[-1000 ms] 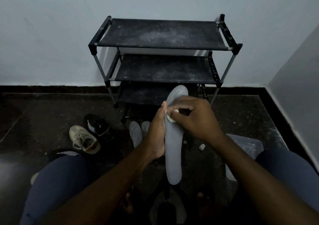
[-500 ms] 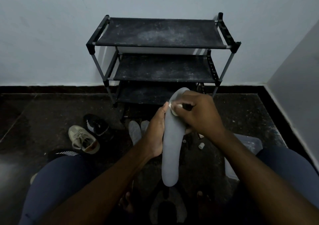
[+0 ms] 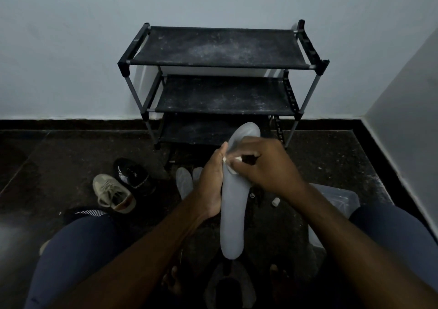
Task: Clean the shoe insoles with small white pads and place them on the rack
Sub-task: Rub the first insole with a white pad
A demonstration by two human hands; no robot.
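A grey insole [image 3: 232,216] is held in front of the rack [image 3: 220,47]. Its long axis runs straight toward the rack and its rounded far end points at the lowest shelf. The left hand [image 3: 211,180] grips the insole's left edge near mid-length. The right hand [image 3: 265,164], close against the left, pinches a small white pad [image 3: 231,171] onto the insole's upper part. Two more insoles [image 3: 184,181] lie on the floor before the rack.

Grey insole [image 3: 232,213] upright, small white pad [image 3: 231,170] against it, black rack [image 3: 218,47] behind.
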